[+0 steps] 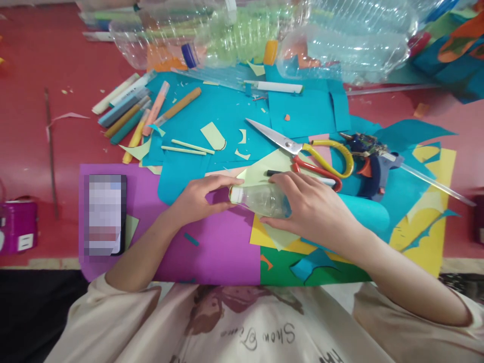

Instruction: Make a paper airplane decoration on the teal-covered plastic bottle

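A small clear plastic bottle (260,198) lies on its side between my hands, its white cap (237,194) pointing left. My right hand (308,201) is wrapped over the base end and hides part of it. My left hand (202,198) has thumb and forefinger on either side of the cap, gripping that end. A thin greenish edge shows around the cap; I cannot tell what it is. Just beyond the right hand lie scissors (291,144) with yellow and red handles, and a dark-tipped pen (274,173) partly covered by the fingers.
Several markers (130,108) lie at the left on blue paper. A dark blue glue gun (378,171) with a clear stick rests at the right. Large clear bottles (340,43) line the back. A phone (106,214) lies on purple paper (212,247); paper scraps are scattered about.
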